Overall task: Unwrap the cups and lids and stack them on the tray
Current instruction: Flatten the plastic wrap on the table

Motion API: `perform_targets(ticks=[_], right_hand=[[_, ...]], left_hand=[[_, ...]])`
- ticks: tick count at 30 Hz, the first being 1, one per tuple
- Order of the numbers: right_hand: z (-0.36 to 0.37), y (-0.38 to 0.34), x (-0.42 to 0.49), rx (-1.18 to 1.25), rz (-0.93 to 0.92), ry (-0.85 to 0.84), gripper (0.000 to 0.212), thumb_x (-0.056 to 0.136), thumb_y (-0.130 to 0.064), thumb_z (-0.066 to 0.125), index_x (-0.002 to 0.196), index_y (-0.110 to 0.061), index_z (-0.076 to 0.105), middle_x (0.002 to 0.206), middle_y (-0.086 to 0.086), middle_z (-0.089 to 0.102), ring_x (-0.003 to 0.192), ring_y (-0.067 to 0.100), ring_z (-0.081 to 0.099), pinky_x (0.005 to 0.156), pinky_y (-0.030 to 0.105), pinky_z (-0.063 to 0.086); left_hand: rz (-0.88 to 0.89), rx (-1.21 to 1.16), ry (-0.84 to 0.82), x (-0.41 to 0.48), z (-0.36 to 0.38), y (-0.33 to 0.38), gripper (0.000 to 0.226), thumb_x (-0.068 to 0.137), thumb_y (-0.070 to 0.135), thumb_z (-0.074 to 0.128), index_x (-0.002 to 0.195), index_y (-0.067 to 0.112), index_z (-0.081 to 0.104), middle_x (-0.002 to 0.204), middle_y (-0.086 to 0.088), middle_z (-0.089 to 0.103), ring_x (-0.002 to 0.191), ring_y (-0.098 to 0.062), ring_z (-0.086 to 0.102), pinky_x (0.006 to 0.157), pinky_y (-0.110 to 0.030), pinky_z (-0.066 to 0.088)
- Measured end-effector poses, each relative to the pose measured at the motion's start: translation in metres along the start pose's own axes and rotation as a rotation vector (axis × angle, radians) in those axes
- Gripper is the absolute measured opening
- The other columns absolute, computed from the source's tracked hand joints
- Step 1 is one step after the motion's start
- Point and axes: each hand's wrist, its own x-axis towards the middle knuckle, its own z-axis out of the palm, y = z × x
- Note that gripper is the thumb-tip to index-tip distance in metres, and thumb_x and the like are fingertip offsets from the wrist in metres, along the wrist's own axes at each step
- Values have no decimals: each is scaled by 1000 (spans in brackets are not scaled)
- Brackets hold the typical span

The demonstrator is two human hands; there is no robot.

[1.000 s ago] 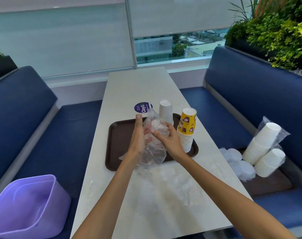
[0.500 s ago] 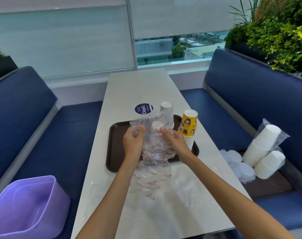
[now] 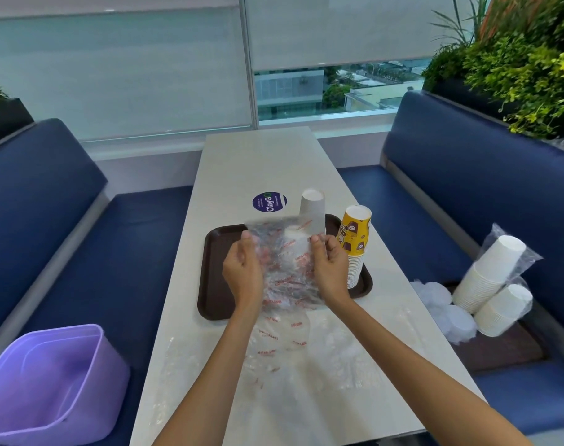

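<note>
The clear wrapper (image 3: 287, 268) is pinched at its two sides by the left hand (image 3: 242, 275) and the right hand (image 3: 330, 272), which are held apart above the tray (image 3: 216, 284). Its lower end is trailed onto the near part of the bench (image 3: 258, 162). An upturned white cup stack (image 3: 312, 207) is stood at the tray's far right corner, with a yellow cup stack (image 3: 354, 239) just beside it along the right edge. Bare brown surface is seen across the tray's left half. Wrapped cups (image 3: 493, 275) and lids (image 3: 448, 310) are laid on the right seat (image 3: 403, 201), well apart.

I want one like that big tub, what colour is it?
The tub is light purple, seen best in the head view.
</note>
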Motion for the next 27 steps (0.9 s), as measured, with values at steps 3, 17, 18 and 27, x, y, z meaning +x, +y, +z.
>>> perform_targets(ticks=[3,17,18,27], right_hand=[[2,-4,0,-8,1,87,11,100,-21,46,95,-14,53,88,-8,57,84,8,52,74,16,44],[-15,-39,23,-546,-295,-237,58,80,-60,60,119,-18,60,100,-8,60,94,9,58,77,22,45],[-15,-44,28,-621,-273,-295,56,79,-62,60,114,-18,64,92,-7,62,87,8,61,72,22,46],[-18,-63,28,-791,-411,-501,42,83,-60,57,92,-21,69,75,-8,63,67,5,55,58,20,35]], left_hand=[[-47,135,-83,-13,-3,-11,33,93,46,50,95,15,62,87,3,65,78,-7,59,65,-10,46],[297,377,-174,-31,-28,-27,25,95,27,55,73,18,49,54,12,43,48,-3,38,47,-18,29],[307,385,-180,-32,-29,-27,24,95,28,55,76,15,52,56,11,45,49,-3,39,48,-20,31],[328,414,-191,-31,-42,-23,15,92,36,56,92,21,60,74,7,63,67,-15,60,59,-33,52]])
